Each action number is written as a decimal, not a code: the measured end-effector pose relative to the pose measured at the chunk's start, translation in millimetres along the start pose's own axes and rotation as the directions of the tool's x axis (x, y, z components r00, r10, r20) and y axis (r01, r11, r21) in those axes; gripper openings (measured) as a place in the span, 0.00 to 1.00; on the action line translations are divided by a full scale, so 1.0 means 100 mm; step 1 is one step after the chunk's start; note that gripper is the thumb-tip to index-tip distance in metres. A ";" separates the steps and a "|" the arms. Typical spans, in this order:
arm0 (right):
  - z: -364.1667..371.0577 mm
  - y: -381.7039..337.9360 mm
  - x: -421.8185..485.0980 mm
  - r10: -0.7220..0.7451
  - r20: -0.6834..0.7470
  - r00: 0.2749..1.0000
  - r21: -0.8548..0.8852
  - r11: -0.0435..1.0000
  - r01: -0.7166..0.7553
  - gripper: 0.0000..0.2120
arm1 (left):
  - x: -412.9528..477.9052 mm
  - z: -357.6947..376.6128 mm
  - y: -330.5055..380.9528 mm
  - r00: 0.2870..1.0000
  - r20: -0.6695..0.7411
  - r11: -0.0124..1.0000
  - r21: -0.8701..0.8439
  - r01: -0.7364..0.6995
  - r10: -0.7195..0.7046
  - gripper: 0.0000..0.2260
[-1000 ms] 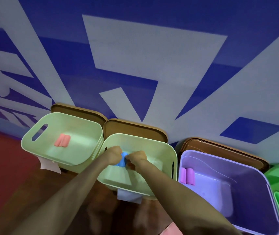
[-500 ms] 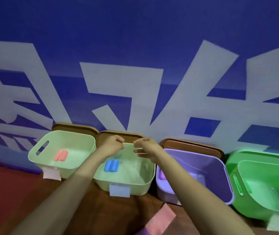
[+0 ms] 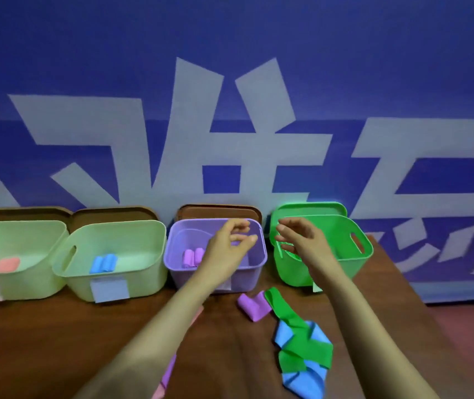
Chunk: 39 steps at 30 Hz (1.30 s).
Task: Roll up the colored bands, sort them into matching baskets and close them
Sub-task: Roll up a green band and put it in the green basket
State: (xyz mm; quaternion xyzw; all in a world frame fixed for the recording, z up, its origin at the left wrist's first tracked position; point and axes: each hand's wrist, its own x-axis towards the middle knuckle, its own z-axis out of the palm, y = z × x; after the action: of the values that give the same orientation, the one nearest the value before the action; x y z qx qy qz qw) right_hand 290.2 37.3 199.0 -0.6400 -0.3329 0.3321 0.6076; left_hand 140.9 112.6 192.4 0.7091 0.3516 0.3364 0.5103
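Most of the view is a blue wall banner with pale grey lettering, rising straight behind the purple plastic basket. Under that basket runs a dark brown wooden table, flat and smooth-looking, a fair bed for rolling.

Left of the purple basket stand two pale green plastic baskets, the nearer and the farther. Right of it stands a bright green plastic basket. All four are open, and a flat brown lid leans behind the purple one.

In front of it and to the right, a loose green elastic band lies across a light blue elastic band. A half-rolled purple band sits just in front.

These bands look thin, limp and light. They would likely sag, stretch or spring unrolled if released, so I would pinch one short end and roll with both hands. The green one probably needs lifting clear of the blue first.

A small purple roll lies inside the purple basket.

The left hand hovers over that basket, and the right hand is just to its right. Both have loosely bent fingers and hold nothing.
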 end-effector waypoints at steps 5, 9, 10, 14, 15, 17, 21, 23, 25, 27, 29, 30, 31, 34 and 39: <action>-0.44 0.98 -0.25 0.019 -0.098 0.995 -0.142 0.989 -0.033 0.05 | -0.36 0.74 -0.96 0.985 0.122 0.983 0.154 0.101 -0.120 0.12; -0.44 1.85 -0.33 -0.032 -0.051 0.998 -0.426 0.905 0.007 0.20 | -0.65 1.07 -1.69 0.985 0.128 0.954 0.291 0.071 -0.113 0.16; -0.43 2.05 -0.32 -0.049 -0.037 0.998 -0.505 0.863 0.023 0.24 | -0.71 1.14 -1.83 0.984 0.142 0.947 0.316 0.056 -0.106 0.18; -0.37 2.58 -0.33 -0.120 -0.087 0.989 -0.720 0.694 0.020 0.21 | -0.87 1.29 -2.20 0.987 0.152 0.888 0.444 -0.120 0.057 0.16; -0.35 2.64 -0.35 -0.169 -0.099 0.981 -0.738 0.674 0.042 0.15 | -0.88 1.30 -2.24 0.984 0.147 0.882 0.445 -0.155 0.099 0.14; -0.32 2.71 -0.40 -0.254 -0.099 0.962 -0.741 0.664 0.099 0.06 | -0.90 1.30 -2.27 0.983 0.124 0.890 0.421 -0.173 0.133 0.12; -0.33 2.64 -0.54 -0.230 -0.110 0.967 -0.587 0.800 0.123 0.05 | -0.96 1.26 -2.28 0.969 0.209 0.874 0.436 -0.214 0.133 0.14; -0.34 2.51 -0.68 -0.182 -0.109 0.977 -0.414 0.902 0.122 0.07 | -1.07 1.22 -2.21 0.960 0.274 0.941 0.306 -0.147 0.061 0.18; -0.31 2.37 -0.85 -0.173 -0.073 0.982 -0.232 0.961 0.152 0.09 | -1.20 1.15 -2.06 0.949 0.311 0.994 -0.080 0.077 -0.049 0.18; -0.23 2.23 -1.04 -0.167 -0.006 0.986 -0.079 0.983 0.166 0.09 | -1.33 1.05 -1.89 0.933 0.346 0.897 -0.375 0.234 -0.099 0.14; -0.14 2.06 -1.17 -0.167 0.015 0.986 0.025 0.986 0.167 0.08 | -1.40 0.93 -1.74 0.944 0.318 0.853 -0.465 0.238 -0.090 0.11; -0.10 1.95 -1.22 -0.174 0.013 0.985 0.063 0.983 0.172 0.09 | -1.42 0.87 -1.67 0.956 0.280 0.841 -0.494 0.219 -0.085 0.09; -0.06 1.85 -1.25 -0.180 0.012 0.984 0.091 0.980 0.179 0.10 | -1.45 0.81 -1.58 0.969 0.236 0.835 -0.514 0.194 -0.080 0.07; 0.10 1.56 -1.34 -0.192 0.020 0.981 0.189 0.964 0.185 0.10 | -1.48 0.61 -1.38 0.983 0.158 0.850 -0.503 0.157 -0.088 0.10; 0.28 1.18 -1.34 -0.257 -0.013 0.966 0.391 0.888 0.241 0.10 | -1.53 0.37 -1.28 0.997 0.078 0.971 -0.233 0.045 -0.028 0.12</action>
State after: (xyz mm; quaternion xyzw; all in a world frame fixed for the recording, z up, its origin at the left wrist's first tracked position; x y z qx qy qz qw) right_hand 194.7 -62.6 82.7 -0.4516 -0.3514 0.3236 0.7535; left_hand 71.5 -5.0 41.9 0.6492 0.3031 0.3397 0.6093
